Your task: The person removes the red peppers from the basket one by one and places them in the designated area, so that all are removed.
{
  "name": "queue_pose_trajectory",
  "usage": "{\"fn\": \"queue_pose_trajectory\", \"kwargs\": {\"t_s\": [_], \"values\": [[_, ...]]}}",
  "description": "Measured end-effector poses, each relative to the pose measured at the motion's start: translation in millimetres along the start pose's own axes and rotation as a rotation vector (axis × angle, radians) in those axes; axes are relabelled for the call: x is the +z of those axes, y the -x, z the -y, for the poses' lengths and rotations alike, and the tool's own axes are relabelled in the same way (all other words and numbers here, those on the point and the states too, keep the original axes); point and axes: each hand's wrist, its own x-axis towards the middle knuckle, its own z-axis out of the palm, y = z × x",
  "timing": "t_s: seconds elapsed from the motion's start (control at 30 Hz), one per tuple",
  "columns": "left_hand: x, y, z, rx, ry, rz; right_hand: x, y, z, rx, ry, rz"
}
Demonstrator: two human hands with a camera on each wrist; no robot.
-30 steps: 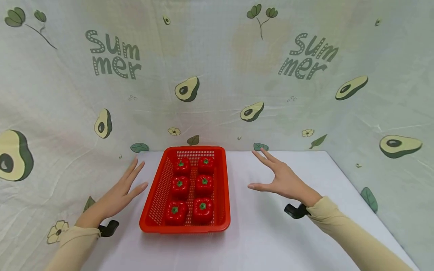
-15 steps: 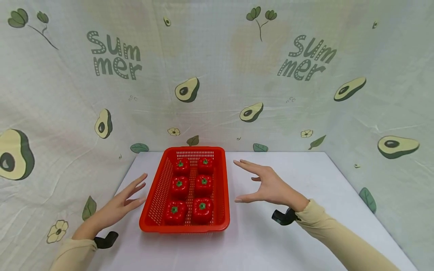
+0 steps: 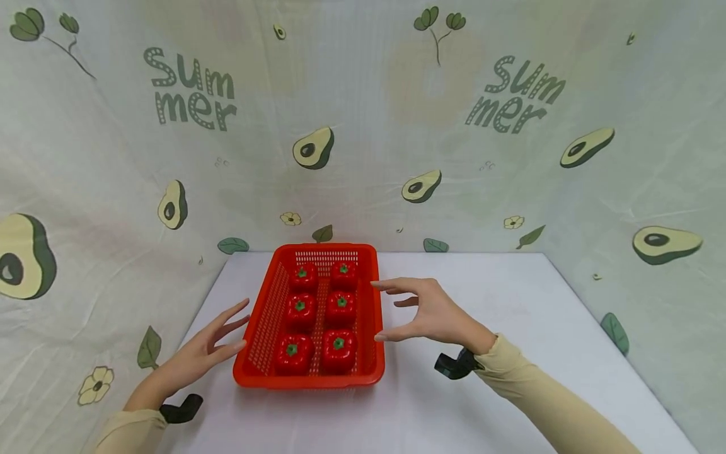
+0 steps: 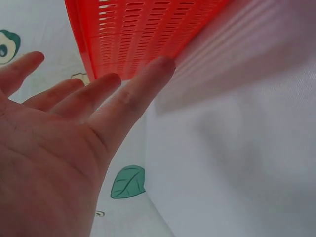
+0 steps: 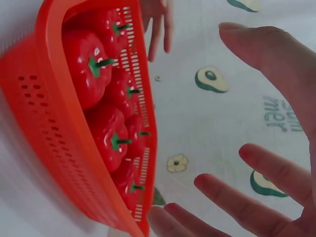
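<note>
Your left hand [image 3: 190, 360] and right hand [image 3: 435, 315] are hovering half-spread, empty; basket [image 3: 309, 382] lying between, long axis running near-far.

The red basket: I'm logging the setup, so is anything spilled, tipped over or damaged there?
Nothing stands out. The red basket sits on the white table, and its six red peppers stand in two rows of three, green stems up. No pepper shows outside it, and no damage is visible.
</note>
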Motion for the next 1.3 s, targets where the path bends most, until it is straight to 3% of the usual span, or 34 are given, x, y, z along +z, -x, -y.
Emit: {"fn": "queue_pose_trajectory", "kwargs": {"t_s": [0.17, 0.3, 0.4, 0.53, 0.87, 1.3], "values": [[1.5, -3.7, 2.5, 0.007, 0.034, 0.028, 9.4, -8.2, 0.4, 0.008, -0.084, 0.025], [3.0, -3.4, 4.8, -0.041, 0.049, 0.031, 18.8, -17.4, -1.8, 0.018, -0.156, 0.072], [4.7, -3.7, 6.0, -0.064, 0.052, 0.032, 24.5, -23.5, -3.8, 0.033, -0.175, 0.102], [6.7, -3.2, 8.6, -0.047, 0.072, 0.059, 30.6, -30.3, -5.6, 0.045, -0.187, 0.142], [11.5, -2.8, 13.4, -0.131, 0.132, 0.066, 46.3, -44.8, -7.8, -0.003, -0.162, 0.223], [14.6, -0.4, 12.1, -0.13, 0.161, 0.096, 63.3, -51.6, -9.9, -0.048, -0.048, 0.289]]}}
